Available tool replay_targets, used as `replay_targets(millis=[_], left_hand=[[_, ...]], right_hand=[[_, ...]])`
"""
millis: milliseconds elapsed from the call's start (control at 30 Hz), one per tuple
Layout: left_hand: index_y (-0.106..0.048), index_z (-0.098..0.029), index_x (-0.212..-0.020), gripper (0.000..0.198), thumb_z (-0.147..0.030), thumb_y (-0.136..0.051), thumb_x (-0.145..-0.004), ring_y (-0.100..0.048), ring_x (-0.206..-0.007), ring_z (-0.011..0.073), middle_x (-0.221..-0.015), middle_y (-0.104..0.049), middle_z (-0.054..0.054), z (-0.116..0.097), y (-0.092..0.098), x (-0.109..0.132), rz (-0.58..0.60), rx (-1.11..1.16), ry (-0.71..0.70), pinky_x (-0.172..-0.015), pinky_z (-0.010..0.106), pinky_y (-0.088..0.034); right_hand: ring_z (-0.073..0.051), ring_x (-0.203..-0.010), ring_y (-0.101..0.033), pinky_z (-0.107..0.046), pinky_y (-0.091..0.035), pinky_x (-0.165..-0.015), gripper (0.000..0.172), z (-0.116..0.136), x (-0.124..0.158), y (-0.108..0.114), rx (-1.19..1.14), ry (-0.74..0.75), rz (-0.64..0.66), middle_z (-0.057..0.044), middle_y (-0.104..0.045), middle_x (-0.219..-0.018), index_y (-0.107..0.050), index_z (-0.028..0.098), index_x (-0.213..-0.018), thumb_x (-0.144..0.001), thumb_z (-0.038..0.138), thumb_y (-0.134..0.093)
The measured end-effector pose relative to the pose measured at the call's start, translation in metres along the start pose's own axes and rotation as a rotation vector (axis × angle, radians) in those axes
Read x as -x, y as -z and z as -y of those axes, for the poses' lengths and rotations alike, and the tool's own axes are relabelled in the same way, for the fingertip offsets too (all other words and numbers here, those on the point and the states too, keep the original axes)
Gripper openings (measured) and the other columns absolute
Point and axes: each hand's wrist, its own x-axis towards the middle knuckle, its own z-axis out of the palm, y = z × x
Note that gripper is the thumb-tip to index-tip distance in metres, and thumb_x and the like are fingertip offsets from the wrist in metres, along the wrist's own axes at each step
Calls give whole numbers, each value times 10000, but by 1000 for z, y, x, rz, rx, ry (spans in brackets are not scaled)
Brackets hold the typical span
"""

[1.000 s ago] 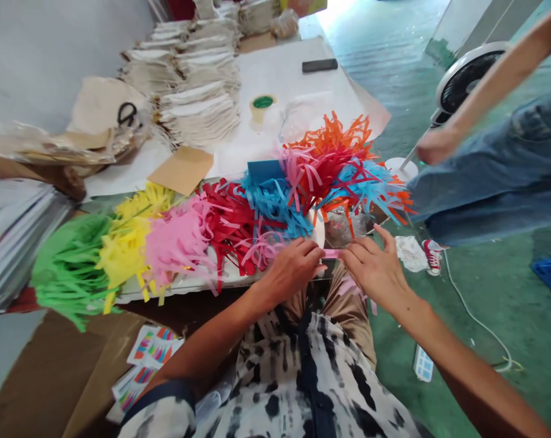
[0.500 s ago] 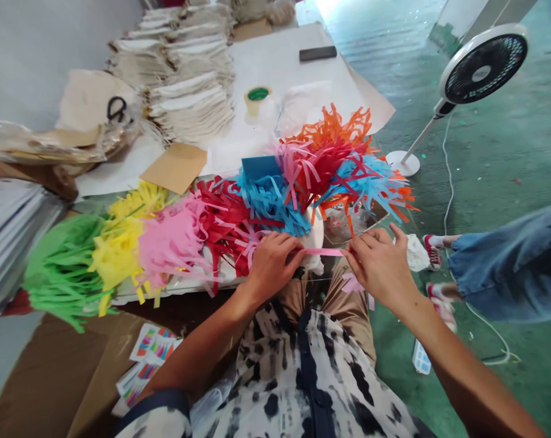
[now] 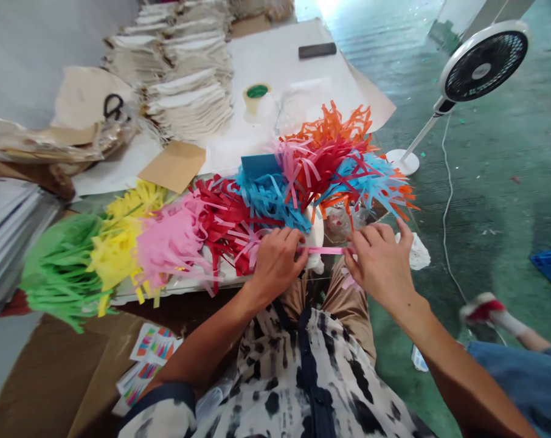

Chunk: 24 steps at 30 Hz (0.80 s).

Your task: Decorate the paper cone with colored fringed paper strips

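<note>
A narrow pink paper strip [image 3: 325,250] is stretched level between my two hands at the table's front edge. My left hand [image 3: 280,258] pinches its left end, close to a red tissue-paper tassel [image 3: 227,216]. The right end is pinched in my right hand [image 3: 379,258], below a light blue and orange tassel [image 3: 371,182]. More pink paper hangs partly hidden beneath my right hand. Other fringed tassels lie along the table: green [image 3: 65,261], yellow [image 3: 115,243], pink [image 3: 170,243], blue [image 3: 270,201] and orange [image 3: 334,131].
Stacks of cream cloth pieces [image 3: 188,97] stand at the back left. A tape roll [image 3: 257,92] and a dark flat bar [image 3: 317,51] lie on the white table. Scissors [image 3: 114,106] rest at left. A standing fan [image 3: 483,67] and a person's leg [image 3: 517,371] are at right.
The pink strip is still held between both hands, which have shifted only slightly. The person at right has stepped back towards the lower right, and a blue object has come into view there.
</note>
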Motion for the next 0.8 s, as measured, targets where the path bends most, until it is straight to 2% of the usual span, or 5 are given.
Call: replay_targets(millis=[200, 467, 567, 667, 800], left_hand=[[-724, -311, -1183, 206, -222, -611, -1035, -637, -1091, 243, -1104, -785, 12, -8, -4, 7, -23, -33, -340, -988, 473, -422], [-784, -313, -945, 206, -142, -675, -906, -627, -1159, 274, -1091, -792, 1, 28, 26, 29, -150, -78, -192, -1164, 585, -350], [-774, -293, -1026, 199, -163, -665, -922, -600, -1182, 284, -1159, -769, 37, 11, 26, 22, -172, -45, -240, -1090, 534, -433], [-739, -238, -1079, 165, -218, -581, -1032, -622, -1043, 222, -1083, -762, 50, -8, 11, 8, -29, 85, -366, -944, 396, -512], [-697, -196, -986, 200, -267, -533, -1078, -612, -950, 209, -995, -728, 54, -14, -8, -4, 61, 131, -282, -843, 347, -502]], right_hand=[[-205, -1154, -632, -553, -128, -1273, 254, 6, 21, -9, -67, 194, -90, 52, -780, -1048, -698, 290, -1126, -1071, 114, -523], [-321, -1173, -639, -626, -165, -1225, 251, -23, 36, -2, -134, 144, -106, 9, -790, -1163, -717, 305, -1170, -968, 184, -632], [-345, -1186, -634, -639, -158, -1223, 171, -17, 27, 3, -134, 128, -106, 3, -797, -1040, -732, 296, -1046, -942, 207, -628], [-336, -1192, -623, -626, -171, -1216, 124, -12, 19, 6, -115, 111, -80, 5, -789, -960, -730, 289, -987, -973, 239, -618], [-317, -1185, -610, -623, -186, -1212, 116, -10, 10, 7, -114, 118, -52, -16, -778, -1018, -749, 266, -989, -1011, 291, -638]])
